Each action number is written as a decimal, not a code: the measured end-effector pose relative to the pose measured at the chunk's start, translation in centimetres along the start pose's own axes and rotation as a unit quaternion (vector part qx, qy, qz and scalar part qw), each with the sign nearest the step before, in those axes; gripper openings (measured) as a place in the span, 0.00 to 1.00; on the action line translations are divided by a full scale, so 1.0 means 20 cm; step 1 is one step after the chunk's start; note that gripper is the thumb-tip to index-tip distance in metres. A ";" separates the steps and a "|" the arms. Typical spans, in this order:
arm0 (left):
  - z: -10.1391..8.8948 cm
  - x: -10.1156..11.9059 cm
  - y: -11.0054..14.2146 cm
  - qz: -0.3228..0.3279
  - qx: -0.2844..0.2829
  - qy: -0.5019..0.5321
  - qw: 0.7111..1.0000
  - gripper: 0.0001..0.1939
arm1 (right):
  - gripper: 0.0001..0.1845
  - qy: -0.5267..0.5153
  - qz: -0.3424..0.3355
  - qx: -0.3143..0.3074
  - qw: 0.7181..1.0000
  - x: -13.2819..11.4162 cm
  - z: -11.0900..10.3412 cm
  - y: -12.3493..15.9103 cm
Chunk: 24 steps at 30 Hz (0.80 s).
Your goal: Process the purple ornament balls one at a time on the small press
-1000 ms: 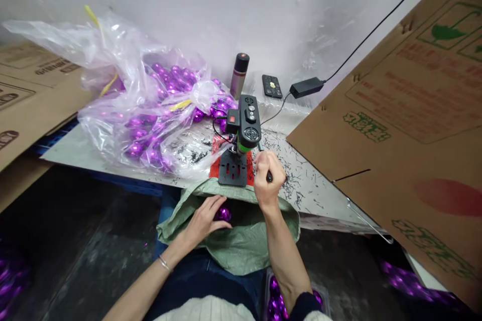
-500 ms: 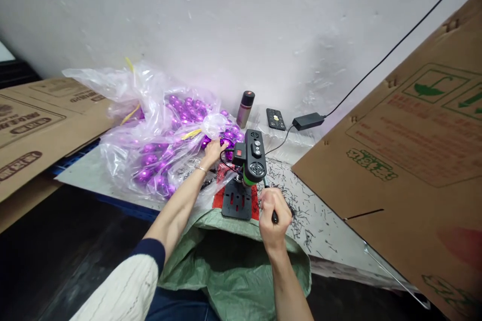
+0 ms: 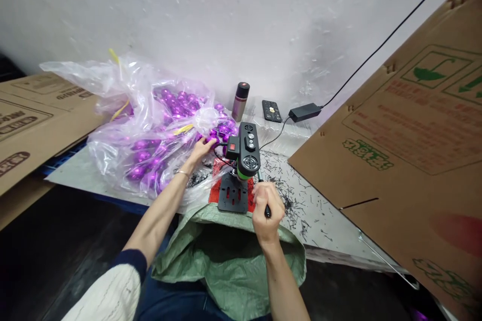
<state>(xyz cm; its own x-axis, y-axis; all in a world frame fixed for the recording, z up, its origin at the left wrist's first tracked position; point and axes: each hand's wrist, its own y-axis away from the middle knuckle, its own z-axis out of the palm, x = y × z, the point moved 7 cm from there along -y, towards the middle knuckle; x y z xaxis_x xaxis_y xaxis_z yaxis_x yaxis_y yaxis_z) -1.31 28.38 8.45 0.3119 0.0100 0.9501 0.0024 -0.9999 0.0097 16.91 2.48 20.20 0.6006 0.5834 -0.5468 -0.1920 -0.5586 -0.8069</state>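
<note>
My right hand (image 3: pixel 268 203) is wrapped round the black-handled lever (image 3: pixel 267 211) of a small bench press (image 3: pixel 249 150). This press has a black top housing with round vents, a green band and a slotted black base plate (image 3: pixel 232 199). To its left, my left hand (image 3: pixel 201 149) is closed with its fingertips on a shiny purple ball (image 3: pixel 214 141) at the mouth of a clear plastic bag (image 3: pixel 130 93). Many more purple balls (image 3: pixel 181 103) fill that bag. The underside of the held ball is hidden by my fingers.
A green woven sack (image 3: pixel 233 271) hangs open below the press. Behind stand a spray can (image 3: pixel 240 102), a phone (image 3: pixel 271 111) and a power adapter (image 3: pixel 305 112). Cardboard boxes (image 3: pixel 406 170) flank both sides. Black bits litter the tabletop (image 3: pixel 320 230).
My left hand has drawn a little left, away from the press, and its fingers are on a purple ball. My right hand keeps its hold on the lever. The whole view has shifted slightly.
</note>
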 end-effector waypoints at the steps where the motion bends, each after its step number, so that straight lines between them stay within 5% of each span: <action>1: -0.03 -0.02 0.05 -0.024 -0.011 0.043 0.999 0.18 | 0.17 -0.001 0.001 0.000 1.000 0.00 0.00 0.00; 7: -0.16 -0.13 0.46 -0.154 -0.051 0.278 0.947 0.19 | 0.19 -0.016 0.026 0.011 0.999 -0.01 0.00 -0.05; 12: -0.08 -0.18 0.82 -0.262 -0.097 0.463 0.841 0.24 | 0.20 -0.017 0.063 0.014 0.998 0.00 0.00 -0.09; 14: -0.03 -0.19 0.90 -0.272 -0.101 0.482 0.827 0.23 | 0.20 -0.015 0.064 0.012 0.998 0.00 -0.01 -0.09; 17: 0.03 -0.22 0.96 -0.259 -0.087 0.465 0.842 0.16 | 0.20 -0.017 0.048 0.012 0.999 -0.01 -0.01 -0.09; 20: 0.13 -0.27 0.96 -0.219 -0.097 0.368 0.898 0.21 | 0.19 -0.019 0.038 0.006 0.999 -0.01 -0.01 -0.09; 24: 0.22 -0.27 0.90 -0.052 -0.057 0.183 0.980 0.32 | 0.17 -0.006 0.025 -0.008 1.000 -0.02 -0.02 -0.08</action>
<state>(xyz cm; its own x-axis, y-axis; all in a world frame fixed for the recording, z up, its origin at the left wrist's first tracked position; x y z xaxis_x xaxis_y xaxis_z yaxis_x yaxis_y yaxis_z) 1.25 10.39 2.15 -0.0468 0.1315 0.9902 -0.0963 -0.9873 0.1266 17.30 3.00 21.72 0.5812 0.5608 -0.5897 -0.2091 -0.5974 -0.7742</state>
